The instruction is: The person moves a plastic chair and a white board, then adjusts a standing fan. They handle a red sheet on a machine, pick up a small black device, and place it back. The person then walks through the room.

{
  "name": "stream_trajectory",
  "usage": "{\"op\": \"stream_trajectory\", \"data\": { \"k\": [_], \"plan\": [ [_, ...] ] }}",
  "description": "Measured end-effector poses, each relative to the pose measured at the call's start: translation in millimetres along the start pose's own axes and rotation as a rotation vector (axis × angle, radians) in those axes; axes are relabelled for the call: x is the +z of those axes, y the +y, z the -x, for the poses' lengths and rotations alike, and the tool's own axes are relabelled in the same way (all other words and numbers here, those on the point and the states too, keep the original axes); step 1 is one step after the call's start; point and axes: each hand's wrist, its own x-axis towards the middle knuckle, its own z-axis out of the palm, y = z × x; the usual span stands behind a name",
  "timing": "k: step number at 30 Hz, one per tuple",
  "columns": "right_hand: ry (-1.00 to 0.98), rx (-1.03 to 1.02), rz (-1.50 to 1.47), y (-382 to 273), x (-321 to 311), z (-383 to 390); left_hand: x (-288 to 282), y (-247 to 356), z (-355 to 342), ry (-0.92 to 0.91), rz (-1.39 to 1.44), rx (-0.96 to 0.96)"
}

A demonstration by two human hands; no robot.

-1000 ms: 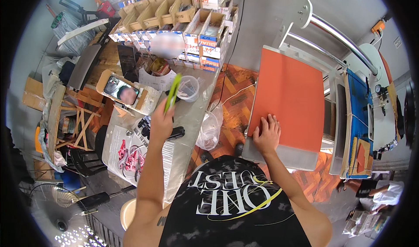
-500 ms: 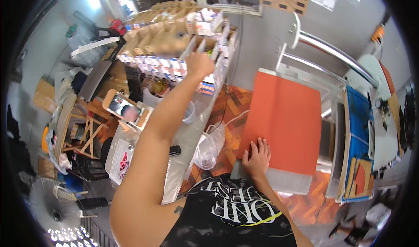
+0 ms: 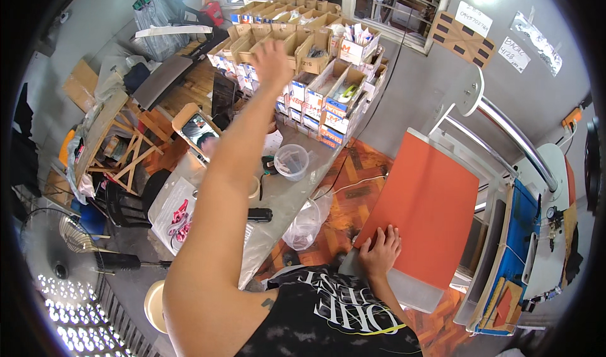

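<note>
My left arm reaches out over a stack of cardboard bins (image 3: pixel 312 64) with open tops and blue and white fronts. My left hand (image 3: pixel 273 64) is above the front row, left of the middle, its fingers blurred and partly turned away, so I cannot make out a grip. Small items lie in some compartments, one of them green and white at the right end. My right hand (image 3: pixel 381 252) rests flat, fingers somewhat spread, on the lower left edge of a red-orange padded board (image 3: pixel 429 205) on a grey base.
Below the bins runs a grey table (image 3: pixel 297 209) with a clear plastic tub (image 3: pixel 291 161), a black handheld object (image 3: pixel 259 215) and a phone (image 3: pixel 199 130) in a cardboard stand. A plastic bag (image 3: pixel 308 224) hangs by its edge. A metal-railed frame (image 3: pixel 505 127) stands right, a fan (image 3: pixel 60 256) left.
My left hand has moved leftward across the bins, away from the right-end compartments. My right hand stays on the red-orange board. The whole view has shifted, showing more of the bins and wall.
</note>
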Motion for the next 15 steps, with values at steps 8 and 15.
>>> {"op": "stream_trajectory", "data": {
  "k": [8,15],
  "plan": [
    [-0.012,0.017,0.027,-3,3,0,12,-67,-35,-0.228,-0.214,0.264],
    [-0.002,0.012,0.039,-6,2,0,4,-94,-66,-0.193,-0.202,0.446]
  ]
}}
